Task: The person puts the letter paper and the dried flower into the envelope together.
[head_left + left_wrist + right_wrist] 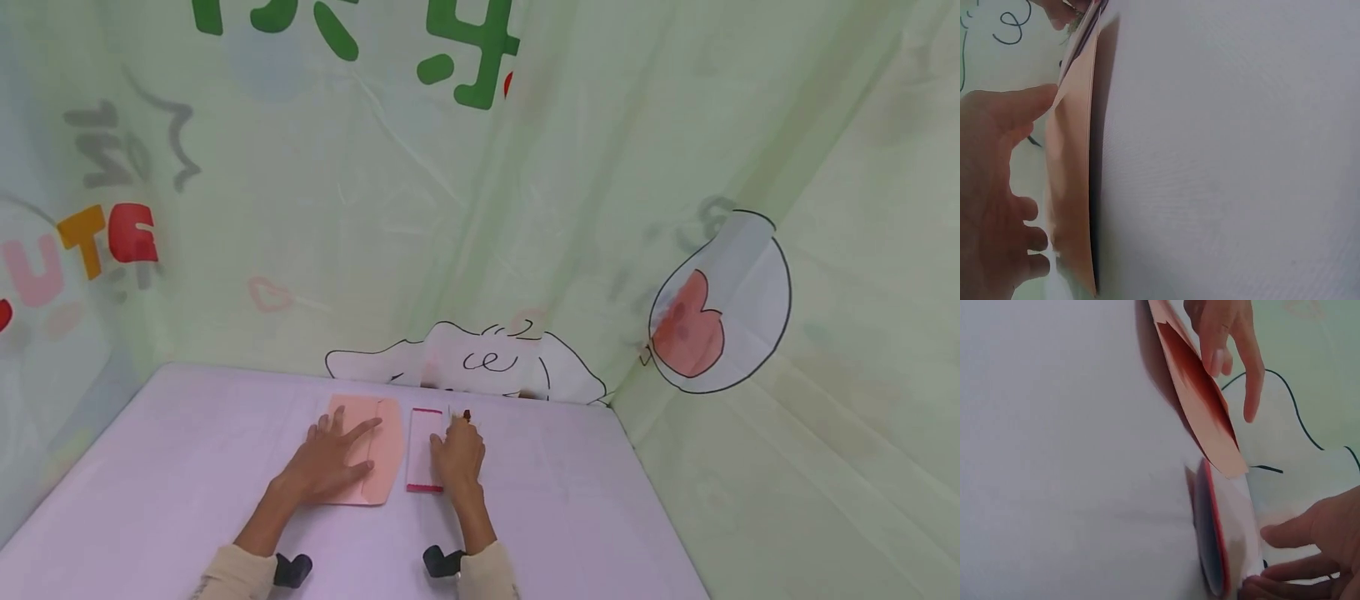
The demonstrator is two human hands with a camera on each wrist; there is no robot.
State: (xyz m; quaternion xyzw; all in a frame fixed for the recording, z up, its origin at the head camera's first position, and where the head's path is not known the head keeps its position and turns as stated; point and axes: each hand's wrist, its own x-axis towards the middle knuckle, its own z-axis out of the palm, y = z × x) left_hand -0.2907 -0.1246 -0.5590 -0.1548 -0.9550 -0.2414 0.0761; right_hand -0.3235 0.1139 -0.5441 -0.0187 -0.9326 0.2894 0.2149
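Observation:
My left hand [333,454] rests with spread fingers on a pink paper envelope [384,479]. In the right wrist view the envelope's opening [1200,381] gapes a little, and a fingertip of the left hand meets its edge. Just right of the envelope lies a white folded card [422,450] with red bands at both ends. My right hand [459,454] is at this card's right edge, its thumb over the card. A small dried sprig [1074,24] with a dark red tip shows at its curled fingers; whether they pinch it is hidden.
A pale lilac cloth covers the table [570,500]. Behind and to the right hangs a light green printed curtain [337,208] with cartoon drawings and green characters. Black wrist mounts [292,571] sit at both sleeves.

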